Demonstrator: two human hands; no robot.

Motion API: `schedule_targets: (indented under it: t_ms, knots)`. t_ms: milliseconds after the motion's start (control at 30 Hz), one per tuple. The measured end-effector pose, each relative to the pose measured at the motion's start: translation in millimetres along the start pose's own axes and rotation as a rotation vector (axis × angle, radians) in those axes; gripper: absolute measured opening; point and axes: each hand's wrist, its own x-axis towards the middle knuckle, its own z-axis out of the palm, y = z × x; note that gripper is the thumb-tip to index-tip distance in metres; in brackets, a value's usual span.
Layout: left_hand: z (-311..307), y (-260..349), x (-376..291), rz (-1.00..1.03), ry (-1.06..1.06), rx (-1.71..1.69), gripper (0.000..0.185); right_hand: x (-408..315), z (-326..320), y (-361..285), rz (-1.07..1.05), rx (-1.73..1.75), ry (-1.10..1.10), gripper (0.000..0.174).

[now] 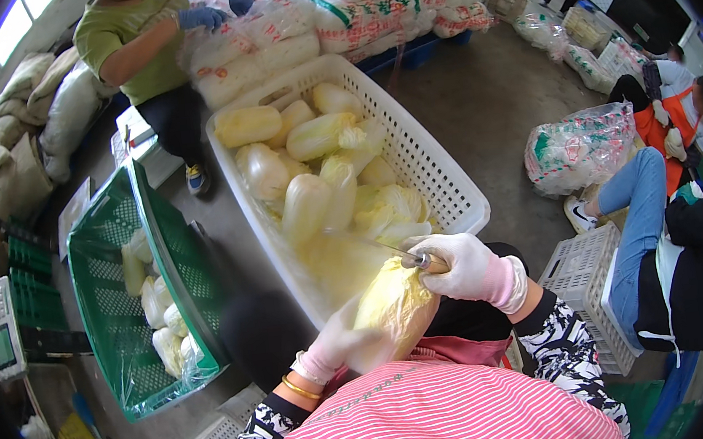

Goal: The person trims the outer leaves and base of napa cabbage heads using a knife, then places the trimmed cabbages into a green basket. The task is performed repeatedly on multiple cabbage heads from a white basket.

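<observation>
My right hand (463,269), in a white and pink knit glove, grips the wooden handle of a knife (386,246), whose thin blade points up and left over the crate. Below the knife, a yellow napa cabbage (398,307) stands tilted in front of my apron. My left hand (360,339), gloved and blurred, supports its lower left side. Beyond both hands lies a large white plastic crate (448,172) holding several napa cabbages (309,204) and loose leaves. The left fingers are partly hidden by blur.
A green lined crate (169,269) with several cabbages stands at left, near a digital scale (2,339). A co-worker (138,49) in blue gloves handles bagged cabbages (364,18) beyond the crate. Seated people and a filled plastic bag (576,150) are at right, by a white crate (587,292).
</observation>
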Motion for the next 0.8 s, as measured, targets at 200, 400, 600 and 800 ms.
schedule_targets:
  t_ms: [200,400,600,800]
  knots:
    - [-5.7,-6.8,-1.0,-0.009,0.051,0.026,0.081,-7.0,10.5,9.1,-0.134,0.020,0.219,0.026]
    - [-13.0,-18.4,-4.2,-0.041,0.115,-0.086,0.111,-10.5,15.2,15.4,-0.045,0.162,0.272,0.031]
    - [-15.5,-21.1,-5.2,-0.055,0.132,-0.066,0.109,-14.0,23.4,16.4,0.158,0.224,0.169,0.057]
    - [-15.6,-26.9,-6.2,0.033,0.145,-0.123,0.074,-20.7,27.7,8.0,0.563,0.431,0.193,0.061]
